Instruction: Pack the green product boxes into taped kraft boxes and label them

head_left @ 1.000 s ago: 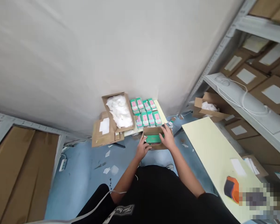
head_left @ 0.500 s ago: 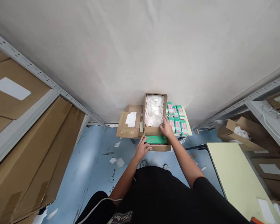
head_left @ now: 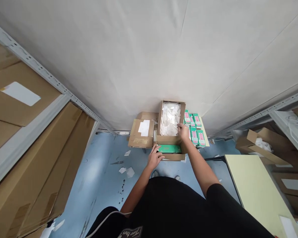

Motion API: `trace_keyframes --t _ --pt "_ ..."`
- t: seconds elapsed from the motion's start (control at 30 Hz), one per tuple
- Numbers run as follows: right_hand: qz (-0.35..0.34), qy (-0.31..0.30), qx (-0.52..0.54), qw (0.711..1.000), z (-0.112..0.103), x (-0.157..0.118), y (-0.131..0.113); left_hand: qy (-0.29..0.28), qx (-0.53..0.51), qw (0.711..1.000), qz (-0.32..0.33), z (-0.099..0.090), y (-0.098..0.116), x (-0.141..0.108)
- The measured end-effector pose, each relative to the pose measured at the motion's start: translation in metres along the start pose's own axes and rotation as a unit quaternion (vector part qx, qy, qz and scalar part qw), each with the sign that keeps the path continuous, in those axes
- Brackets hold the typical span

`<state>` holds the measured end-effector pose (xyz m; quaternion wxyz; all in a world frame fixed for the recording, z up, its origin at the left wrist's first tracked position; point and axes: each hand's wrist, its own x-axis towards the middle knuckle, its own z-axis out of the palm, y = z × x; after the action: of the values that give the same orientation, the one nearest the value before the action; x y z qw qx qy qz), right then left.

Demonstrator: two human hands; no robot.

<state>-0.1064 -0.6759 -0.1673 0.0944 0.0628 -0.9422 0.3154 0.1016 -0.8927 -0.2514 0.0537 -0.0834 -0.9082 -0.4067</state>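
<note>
An opened cardboard box (head_left: 172, 158) lies in front of me, with a long green box (head_left: 170, 149) inside. Behind it is a cardboard section (head_left: 159, 115) filled with crumpled white packing paper (head_left: 171, 119). My left hand (head_left: 154, 158) grips the front box at its left front corner, its fingers reaching over the wall near the green box's end. My right hand (head_left: 184, 133) is drawn together at the right edge of the packing paper and seems to pinch it; the exact contact is too small to make out.
Several green-and-pink packages (head_left: 194, 136) stand right of the boxes on a pale table. A flattened carton (head_left: 139, 140) with a white label lies left. Shelves with big cartons (head_left: 32, 165) flank me. A yellowish table (head_left: 253, 185) is at right; paper scraps (head_left: 130, 172) litter the floor.
My right hand's fingers have drawn together at the packing paper's right edge, and more of the green box's right end shows. The whole scene has shifted slightly right in view.
</note>
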Motion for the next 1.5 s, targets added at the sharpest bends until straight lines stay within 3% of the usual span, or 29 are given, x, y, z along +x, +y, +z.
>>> trace_keyframes --t 0.1,0.17,0.23,0.33,0.4,0.6,0.73,0.83,0.97,1.23,1.37,1.5 --pt "-0.043 0.063 0.062 0.995 -0.028 -0.041 0.0 -0.004 -0.01 1.0 0.005 0.001 0.005 0.005" --pt "-0.052 0.069 0.073 0.994 -0.043 -0.074 -0.002 -0.011 -0.015 1.0 0.008 0.003 0.01 0.007" --pt "-0.068 0.021 0.085 0.994 -0.052 -0.105 -0.002 -0.019 -0.019 1.0 0.016 0.007 0.016 0.008" --pt "-0.1 -0.109 0.095 0.984 -0.06 -0.143 0.006 -0.032 -0.015 0.999 0.033 0.013 0.027 0.011" --pt "-0.103 -0.142 0.09 0.98 -0.067 -0.16 0.016 -0.045 -0.009 0.998 0.052 0.016 0.036 0.015" --pt "-0.065 -0.027 0.07 0.995 -0.105 -0.195 0.049 -0.092 0.024 0.989 0.109 0.028 0.068 0.026" --pt "-0.036 0.05 0.065 0.996 -0.14 -0.215 0.076 -0.119 0.036 0.982 0.144 0.051 0.098 0.033" --pt "-0.014 0.097 0.052 0.994 -0.173 -0.236 0.108 -0.135 0.036 0.974 0.18 0.079 0.129 0.038" --pt "0.036 0.135 0.03 0.99 -0.221 -0.275 0.171 -0.161 0.031 0.961 0.223 0.127 0.175 0.048" --pt "0.184 0.244 -0.025 0.952 -0.318 -0.393 0.296 -0.24 0.022 0.917 0.32 0.244 0.28 0.07" --pt "0.265 0.315 -0.037 0.911 -0.352 -0.449 0.331 -0.28 0.016 0.885 0.371 0.298 0.33 0.076" --pt "0.319 0.347 -0.053 0.88 -0.364 -0.483 0.35 -0.321 0.006 0.854 0.41 0.346 0.366 0.086"
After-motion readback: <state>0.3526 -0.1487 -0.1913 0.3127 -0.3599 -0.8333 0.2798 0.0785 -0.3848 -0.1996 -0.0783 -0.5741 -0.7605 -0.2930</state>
